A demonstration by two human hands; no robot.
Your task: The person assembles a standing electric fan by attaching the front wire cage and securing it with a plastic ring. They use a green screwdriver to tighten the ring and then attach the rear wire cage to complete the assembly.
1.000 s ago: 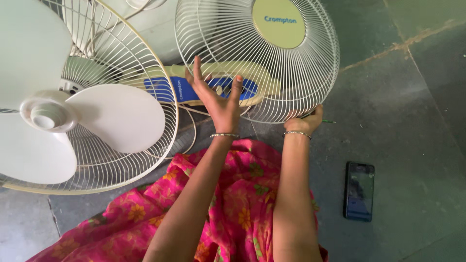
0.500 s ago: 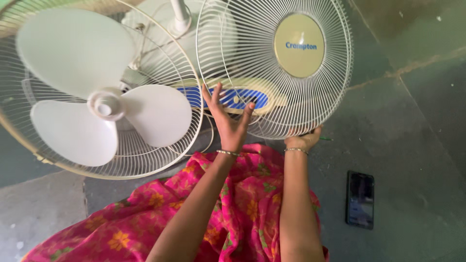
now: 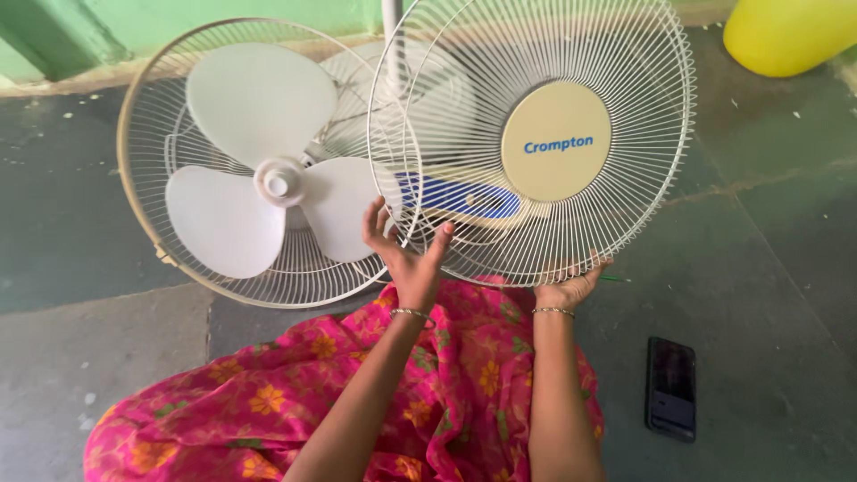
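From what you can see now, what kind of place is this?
Probably the floor of a home or small workshop: grey stone floor tiles, a green painted wall, and a pedestal fan with its front guard off, held in both hands.
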